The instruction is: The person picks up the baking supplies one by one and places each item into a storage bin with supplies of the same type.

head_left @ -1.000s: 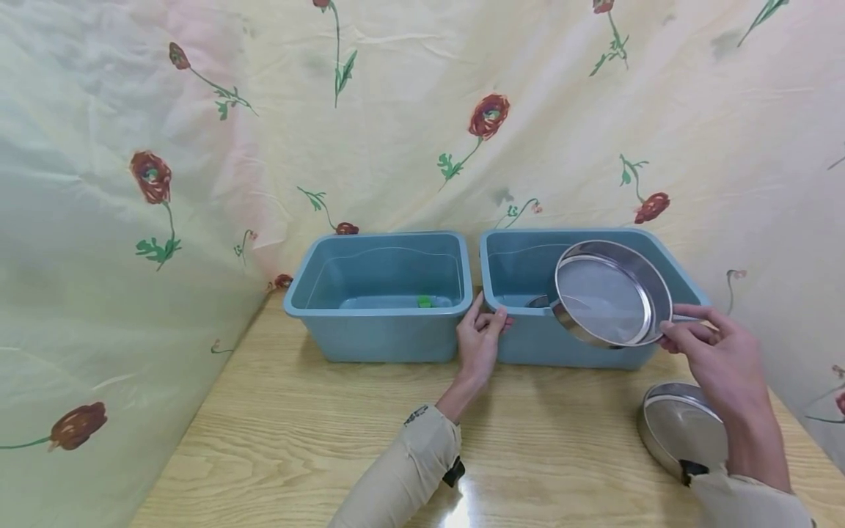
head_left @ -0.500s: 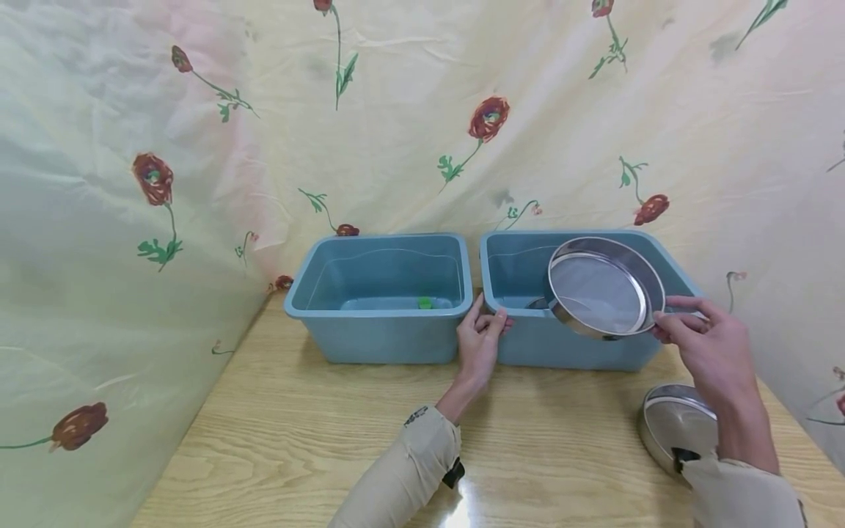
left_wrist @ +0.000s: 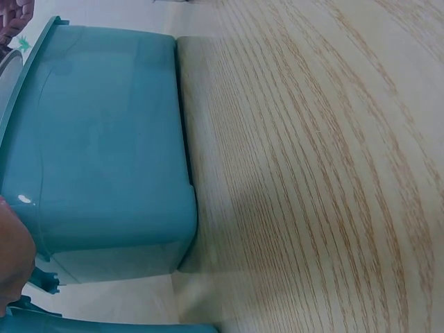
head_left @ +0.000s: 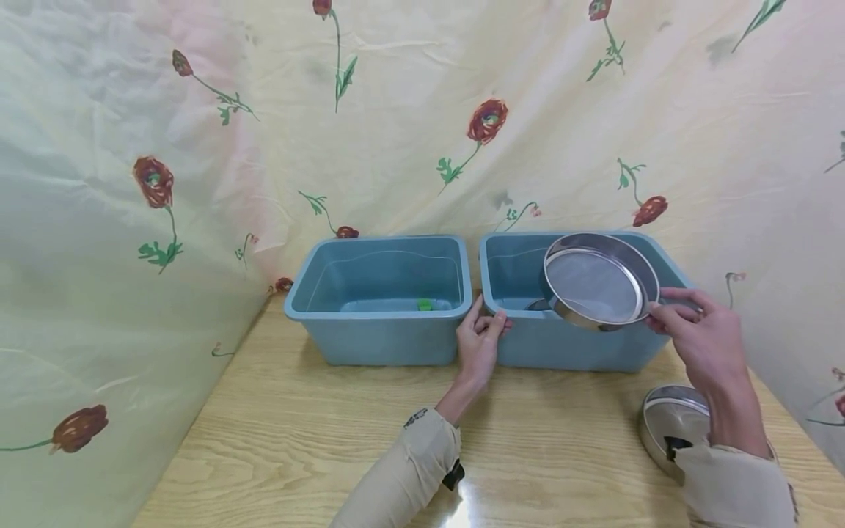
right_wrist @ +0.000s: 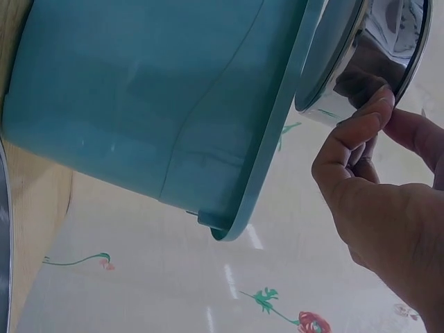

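In the head view my right hand point(head_left: 706, 337) pinches the rim of a round metal sieve point(head_left: 594, 286) between thumb and fingers. The sieve is tilted over the right blue bin point(head_left: 561, 345), its fine mesh facing up toward me. Close up in the right wrist view, the fingertips grip the sieve's shiny side wall point(right_wrist: 388, 41), beside the bin's rim. My left hand point(head_left: 478, 341) holds the near left corner of the right bin, thumb on the rim and a finger in the gap between the bins. Only part of that hand point(left_wrist: 14, 257) shows in the left wrist view.
A second round metal sieve point(head_left: 670, 425) lies on the wooden table point(head_left: 297, 440) at the right, partly behind my sleeve. The left blue bin point(head_left: 383, 341) holds a small green object point(head_left: 425, 304). A dark curved piece point(head_left: 538, 304) shows inside the right bin. Floral cloth hangs behind.
My right hand and the sieve have moved left and slightly up, farther over the right bin. The left hand has kept its place on the bin corner.
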Tool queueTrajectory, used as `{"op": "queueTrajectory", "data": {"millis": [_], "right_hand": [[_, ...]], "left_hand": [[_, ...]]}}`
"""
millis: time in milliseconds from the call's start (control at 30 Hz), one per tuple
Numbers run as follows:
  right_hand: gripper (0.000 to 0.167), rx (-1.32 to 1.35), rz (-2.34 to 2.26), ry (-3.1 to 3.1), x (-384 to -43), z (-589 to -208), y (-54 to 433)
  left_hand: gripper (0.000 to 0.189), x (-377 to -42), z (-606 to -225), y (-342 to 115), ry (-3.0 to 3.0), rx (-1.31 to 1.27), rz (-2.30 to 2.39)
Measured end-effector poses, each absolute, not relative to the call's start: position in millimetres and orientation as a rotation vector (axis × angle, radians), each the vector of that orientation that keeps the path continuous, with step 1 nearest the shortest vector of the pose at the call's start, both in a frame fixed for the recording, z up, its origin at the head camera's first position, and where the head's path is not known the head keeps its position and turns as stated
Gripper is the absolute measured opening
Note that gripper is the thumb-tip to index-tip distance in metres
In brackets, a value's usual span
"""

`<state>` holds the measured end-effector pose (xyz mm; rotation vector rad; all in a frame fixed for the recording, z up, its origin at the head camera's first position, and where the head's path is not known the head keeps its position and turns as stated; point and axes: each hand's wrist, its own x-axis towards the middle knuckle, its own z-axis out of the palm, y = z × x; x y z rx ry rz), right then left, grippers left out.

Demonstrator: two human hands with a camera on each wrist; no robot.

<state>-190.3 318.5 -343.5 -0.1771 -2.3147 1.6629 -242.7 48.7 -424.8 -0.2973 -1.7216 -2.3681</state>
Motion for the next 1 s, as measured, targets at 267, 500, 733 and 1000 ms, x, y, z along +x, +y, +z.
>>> {"op": "queueTrajectory", "data": {"millis": [267, 500, 733, 1000], "right_hand": [[0.017, -0.099, 1.905, -2.083, -198, -342, 313], [0.023, -0.071, 2.008, -1.944, -204, -344, 309], [0.012, -0.138, 1.929, -2.008, -211, -345, 305], [0.011, -0.191, 1.876, -2.04, -218, -347, 301]], "left_hand": [[0.06, -242, -425, 48, -1.721, -0.294, -2.369], [0.06, -242, -425, 48, -1.728, -0.296, -2.363], [0.06, -242, -425, 48, -1.727, -0.289, -2.365], [0.06, -241, -424, 48, -1.73, -0.293, -2.356]]}}
